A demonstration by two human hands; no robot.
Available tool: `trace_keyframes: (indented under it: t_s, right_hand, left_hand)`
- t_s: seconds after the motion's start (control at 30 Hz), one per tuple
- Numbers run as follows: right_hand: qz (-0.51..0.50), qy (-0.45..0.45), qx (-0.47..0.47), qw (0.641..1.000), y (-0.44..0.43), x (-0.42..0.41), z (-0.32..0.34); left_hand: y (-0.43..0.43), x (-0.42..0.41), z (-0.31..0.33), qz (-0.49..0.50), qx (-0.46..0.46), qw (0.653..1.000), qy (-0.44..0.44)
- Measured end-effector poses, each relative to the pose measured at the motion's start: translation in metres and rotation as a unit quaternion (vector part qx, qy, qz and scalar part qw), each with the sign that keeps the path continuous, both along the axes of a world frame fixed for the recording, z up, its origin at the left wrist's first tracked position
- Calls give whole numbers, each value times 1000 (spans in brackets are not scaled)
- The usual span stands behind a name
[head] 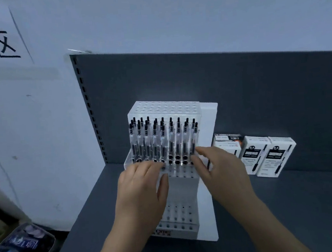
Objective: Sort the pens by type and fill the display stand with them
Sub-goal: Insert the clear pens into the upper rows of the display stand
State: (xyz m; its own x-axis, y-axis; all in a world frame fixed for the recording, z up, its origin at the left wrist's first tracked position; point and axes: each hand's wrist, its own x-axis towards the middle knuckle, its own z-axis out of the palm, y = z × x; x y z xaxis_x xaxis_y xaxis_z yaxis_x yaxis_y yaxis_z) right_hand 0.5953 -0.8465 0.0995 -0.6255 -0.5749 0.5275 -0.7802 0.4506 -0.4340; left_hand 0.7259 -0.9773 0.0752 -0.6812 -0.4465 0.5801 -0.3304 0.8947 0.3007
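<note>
left hand (141,185) above stand (178,232) lettering "ome".

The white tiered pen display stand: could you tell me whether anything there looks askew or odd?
Nothing stands out: the clear black-tipped pens stand upright in the white tiered pen display stand, and the white pen boxes sit tidily beside it.

So the display stand (181,188) is a white and clear stepped thing with rows of holes, sitting upright on the dark shelf. Middle tier is packed with clear-barrel pens (162,140) with black tips and clickers, all standing upright in rows. Top tier and bottom tier holes look unfilled, front few holes of the middle tier too
</note>
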Motion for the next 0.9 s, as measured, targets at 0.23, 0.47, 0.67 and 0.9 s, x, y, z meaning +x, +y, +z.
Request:
trace_keyframes:
  t_s: [0.23,0.47,0.67,0.9]
  right_hand:
    - [-120,-19,71,990,91,-17,-19]
    - [-192,-65,95,975,214,-41,-19]
    - [-244,-79,124,959,349,-73,-24]
    - [-327,-83,140,931,487,-95,-31]
  left_hand:
    - [66,-52,1,-108,-29,994,16]
    - [169,-108,-1,-178,-3,984,9]
    - [296,-157,-16,-227,11,974,-26]
    - [434,-210,-29,-291,27,954,-67]
